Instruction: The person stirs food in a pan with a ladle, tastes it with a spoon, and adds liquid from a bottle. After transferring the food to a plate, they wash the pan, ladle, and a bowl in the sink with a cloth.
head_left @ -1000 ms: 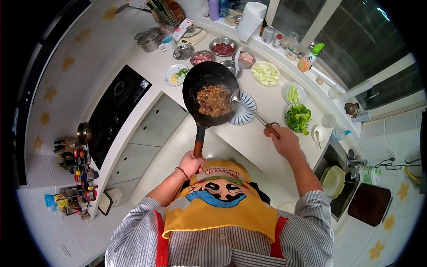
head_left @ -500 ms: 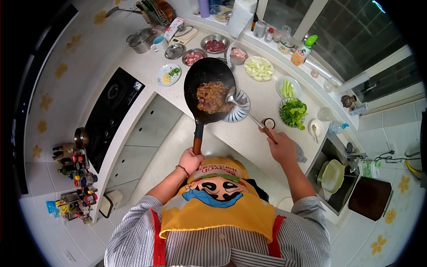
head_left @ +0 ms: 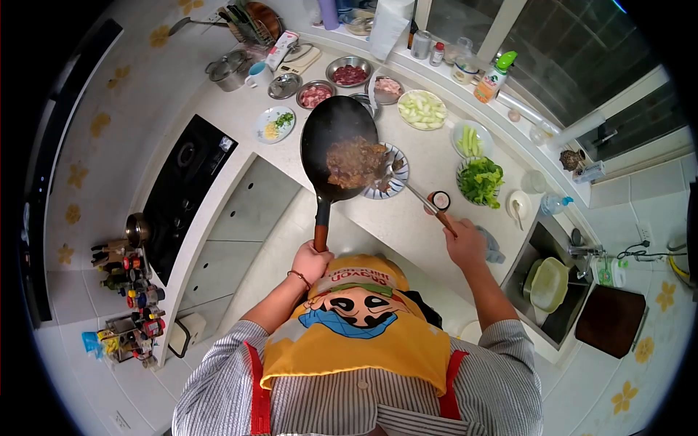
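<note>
Table: pale, beyond the fingers of both hands. Pan: black, held over the table's edge, left hand's fingers closed round its handle. Plate: striped, partly under the pan, ahead and left of the right fingers. Spatula: handle gripped by right hand's fingers, blade at the plate. Food: brown, steaming; has shifted from mid-pan across the near-plate rim, some apparently onto the plate, lightening the pan's load.
</note>
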Demonstrator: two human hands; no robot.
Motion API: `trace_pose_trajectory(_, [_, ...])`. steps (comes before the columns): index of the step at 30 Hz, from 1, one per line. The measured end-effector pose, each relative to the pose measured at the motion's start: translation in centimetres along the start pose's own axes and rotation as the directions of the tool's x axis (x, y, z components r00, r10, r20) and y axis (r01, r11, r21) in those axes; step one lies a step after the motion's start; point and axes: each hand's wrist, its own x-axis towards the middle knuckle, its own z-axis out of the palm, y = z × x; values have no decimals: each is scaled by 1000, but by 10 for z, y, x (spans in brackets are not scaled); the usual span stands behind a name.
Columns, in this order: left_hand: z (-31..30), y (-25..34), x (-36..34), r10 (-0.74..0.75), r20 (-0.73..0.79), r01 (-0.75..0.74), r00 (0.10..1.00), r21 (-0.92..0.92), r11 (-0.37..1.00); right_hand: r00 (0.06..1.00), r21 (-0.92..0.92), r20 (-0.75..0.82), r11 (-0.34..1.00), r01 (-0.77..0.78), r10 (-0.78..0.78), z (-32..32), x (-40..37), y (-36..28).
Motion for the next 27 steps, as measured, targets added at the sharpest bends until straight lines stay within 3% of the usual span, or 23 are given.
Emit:
trace_pose_trajectory(4, [1, -4, -1, 17, -31, -16, 999, 4, 1000, 994, 55, 25, 992, -112, 110, -10, 14, -9])
trace_pose_trajectory(8, [-3, -4, -3, 28, -14, -27, 1000, 41, 999, 997, 125, -72, 992, -16, 25, -6, 43, -10])
trace_pose_trajectory(10, [-3, 1, -7, 23, -11, -22, 1000, 44, 999, 999, 115, 13, 993, -37, 36, -5, 51, -9])
trace_pose_trajectory(14, [-2, 6, -8, 36, -23, -36, 999, 34, 999, 998, 25, 63, 999, -20, 18, -2, 41, 3])
trace_pose_trajectory(23, [-5, 18, 1, 63, -32, -60, 997, 87, 994, 990, 164, 24, 976, -143, 141, -7, 10, -11])
trace_pose_trajectory(25, [-3, 22, 1, 62, -38, -58, 997, 110, 992, 1000, 180, -7, 983, -24, 25, 3, 14, -15])
trace_pose_trajectory(27, [-3, 24, 1, 29, -32, -24, 999, 137, 990, 1000, 188, -29, 982, 2, 4, 9, 11, -18])
